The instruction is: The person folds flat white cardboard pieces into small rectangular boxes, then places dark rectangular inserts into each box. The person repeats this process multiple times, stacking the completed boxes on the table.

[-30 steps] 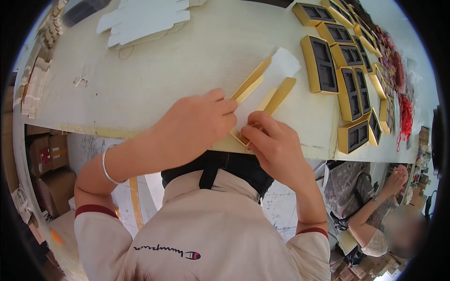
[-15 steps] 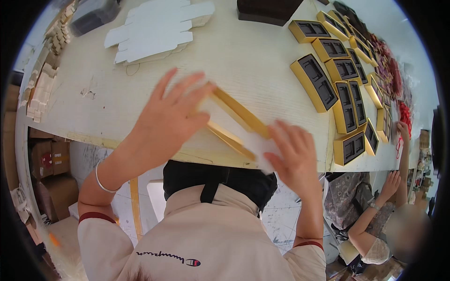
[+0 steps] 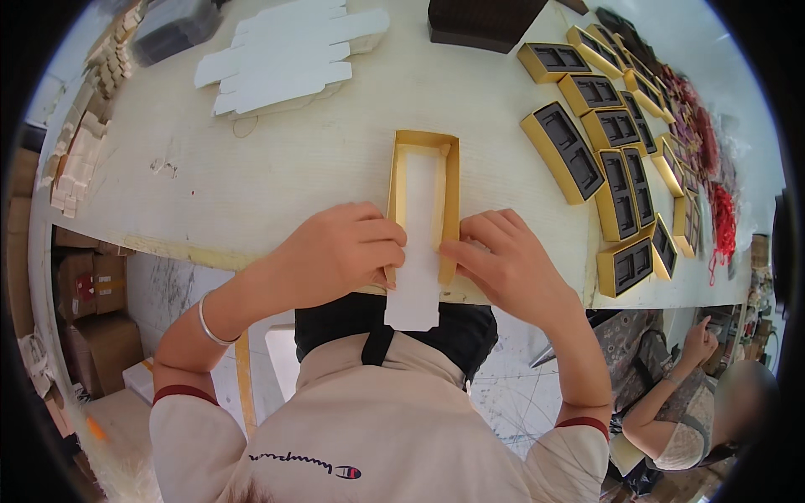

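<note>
Hands [image 3: 356, 245] partly hide gold box [image 3: 452, 189]; dark block [image 3: 484, 23] cut off above.

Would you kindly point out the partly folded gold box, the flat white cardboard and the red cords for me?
Partly folded gold box [image 3: 422, 205]: head view, on its white inner floor.
Flat white cardboard [image 3: 285, 57]: head view, middle of the top sheet.
Red cords [image 3: 723, 221]: head view, middle of the hanging bundle.
</note>
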### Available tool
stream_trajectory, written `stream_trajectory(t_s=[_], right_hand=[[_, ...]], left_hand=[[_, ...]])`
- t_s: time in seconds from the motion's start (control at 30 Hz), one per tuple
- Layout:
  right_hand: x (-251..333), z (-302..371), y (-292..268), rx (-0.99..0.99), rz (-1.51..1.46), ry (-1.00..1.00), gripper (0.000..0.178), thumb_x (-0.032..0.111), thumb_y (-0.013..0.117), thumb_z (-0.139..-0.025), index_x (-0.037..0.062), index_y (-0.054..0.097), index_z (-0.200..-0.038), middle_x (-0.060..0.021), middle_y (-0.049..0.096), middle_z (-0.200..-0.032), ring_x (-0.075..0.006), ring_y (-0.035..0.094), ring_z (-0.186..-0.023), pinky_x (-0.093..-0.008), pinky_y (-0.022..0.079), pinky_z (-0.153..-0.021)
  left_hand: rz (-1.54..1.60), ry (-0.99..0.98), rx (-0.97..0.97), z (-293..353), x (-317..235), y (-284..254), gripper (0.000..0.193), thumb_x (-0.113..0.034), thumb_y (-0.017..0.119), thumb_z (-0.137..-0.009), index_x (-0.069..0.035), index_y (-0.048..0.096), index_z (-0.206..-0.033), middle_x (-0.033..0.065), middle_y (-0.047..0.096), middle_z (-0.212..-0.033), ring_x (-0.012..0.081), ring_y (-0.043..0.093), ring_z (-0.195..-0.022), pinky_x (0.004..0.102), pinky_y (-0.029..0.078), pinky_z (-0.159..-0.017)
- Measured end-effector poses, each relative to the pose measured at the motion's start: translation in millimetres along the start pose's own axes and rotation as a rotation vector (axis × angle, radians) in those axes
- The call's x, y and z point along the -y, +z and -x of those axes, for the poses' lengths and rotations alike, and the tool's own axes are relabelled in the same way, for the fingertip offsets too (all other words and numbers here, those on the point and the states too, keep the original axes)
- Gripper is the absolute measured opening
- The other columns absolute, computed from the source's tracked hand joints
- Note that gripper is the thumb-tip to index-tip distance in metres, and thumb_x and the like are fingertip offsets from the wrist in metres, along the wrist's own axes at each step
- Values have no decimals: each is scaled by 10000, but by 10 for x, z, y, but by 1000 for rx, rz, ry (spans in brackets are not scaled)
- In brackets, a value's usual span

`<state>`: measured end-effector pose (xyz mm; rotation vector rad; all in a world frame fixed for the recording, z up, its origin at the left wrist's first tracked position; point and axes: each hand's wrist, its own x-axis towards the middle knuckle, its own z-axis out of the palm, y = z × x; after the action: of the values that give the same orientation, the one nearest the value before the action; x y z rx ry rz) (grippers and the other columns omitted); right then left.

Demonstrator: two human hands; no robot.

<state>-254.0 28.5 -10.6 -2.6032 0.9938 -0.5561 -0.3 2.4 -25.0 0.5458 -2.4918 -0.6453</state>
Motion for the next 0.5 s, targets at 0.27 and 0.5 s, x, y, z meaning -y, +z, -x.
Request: stream_trajectory(t_s=[0.27, 0.5], right_hand=[[101, -86, 277, -189, -178, 160, 196, 31, 706, -697, 69, 529, -772, -74, 456, -783, -262, 478, -758, -359, 382, -687], [184, -132, 256, -156, -95, 157, 213, 8, 688, -699, 62, 524, -824, -89, 465, -801, -274, 488, -764, -371, 384, -687]], left_hand=[[138, -326, -149, -77, -144, 155, 274, -57, 748, -749, -84, 637, -998, 46, 585, -716, 214, 566, -620, 306, 448, -552], [118, -326, -194, -100, -176, 261, 180, -46, 717, -775, -73, 646, -938, 54, 583, -799, 221, 570, -593, 317, 443, -526]])
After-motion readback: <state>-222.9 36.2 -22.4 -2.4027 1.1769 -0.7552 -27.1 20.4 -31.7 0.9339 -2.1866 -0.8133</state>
